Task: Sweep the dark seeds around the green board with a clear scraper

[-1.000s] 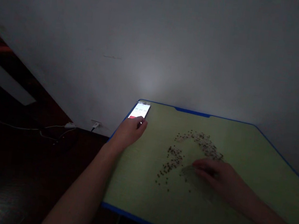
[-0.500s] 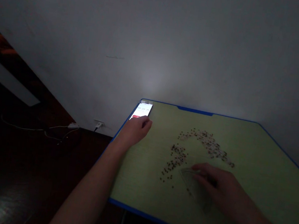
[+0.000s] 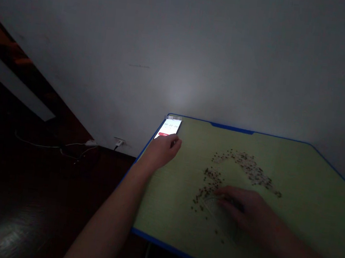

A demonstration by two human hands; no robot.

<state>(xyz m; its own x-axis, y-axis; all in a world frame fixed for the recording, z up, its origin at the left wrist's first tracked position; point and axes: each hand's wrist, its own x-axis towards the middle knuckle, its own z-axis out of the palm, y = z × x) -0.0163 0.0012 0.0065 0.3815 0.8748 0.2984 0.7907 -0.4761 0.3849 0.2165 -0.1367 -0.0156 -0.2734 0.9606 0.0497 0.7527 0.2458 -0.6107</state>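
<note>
My left hand [image 3: 165, 149] rests near the table's left edge with its fingers curled closed. It covers the lower part of a lit phone [image 3: 172, 125], and whether it holds anything is hidden. In my right hand [image 3: 244, 204], thumb and fingers pinch the edge of a clear bag [image 3: 220, 220], apparently plastic, low over the table. The bag's edge reaches a loose patch of small dark and pale bits [image 3: 211, 182], like beans or beads. Beyond it spreads a denser band of the same bits [image 3: 254, 170]. A few stray bits lie beside the bag.
The yellow-green table [image 3: 182, 179] has a blue rim [image 3: 178, 250] and stands against a grey wall [image 3: 244, 62]. On the dark floor at left are white cables [image 3: 41, 145], and a plug [image 3: 118, 143] sits in the wall. The room is dim.
My right hand and the bag have moved left over the table, up to the nearer patch of bits. My left hand stays by the phone. The whole view has shifted slightly.
</note>
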